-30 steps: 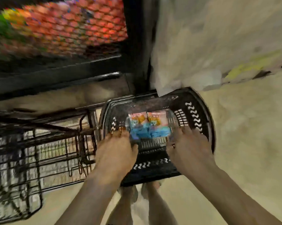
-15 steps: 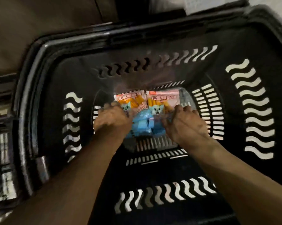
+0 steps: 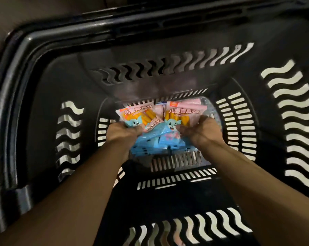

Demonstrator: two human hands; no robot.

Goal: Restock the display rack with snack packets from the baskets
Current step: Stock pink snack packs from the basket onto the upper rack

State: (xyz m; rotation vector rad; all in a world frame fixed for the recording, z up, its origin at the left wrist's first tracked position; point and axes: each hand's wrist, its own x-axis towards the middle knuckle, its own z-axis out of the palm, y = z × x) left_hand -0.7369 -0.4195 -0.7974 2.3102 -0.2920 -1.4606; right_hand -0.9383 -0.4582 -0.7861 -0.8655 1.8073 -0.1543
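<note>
I look straight down into a deep black plastic basket (image 3: 43,96) with wavy slots in its walls. At its bottom lie snack packets, pink at the top and blue below, printed with a cartoon cat and orange sticks. My left hand (image 3: 122,131) is closed around the left packet (image 3: 136,115). My right hand (image 3: 201,129) grips the right packet (image 3: 183,113). More packets of the same kind lie under them, mostly hidden by my hands.
The basket's thick rim (image 3: 150,18) runs across the top and down the left side. Its slotted floor (image 3: 176,161) shows just below the packets. Beyond the rim only a dim brown floor strip (image 3: 43,9) is visible.
The view has dropped from above the basket to deep inside it. Both hands went down onto the packets and closed on them, lifting their top edges.
</note>
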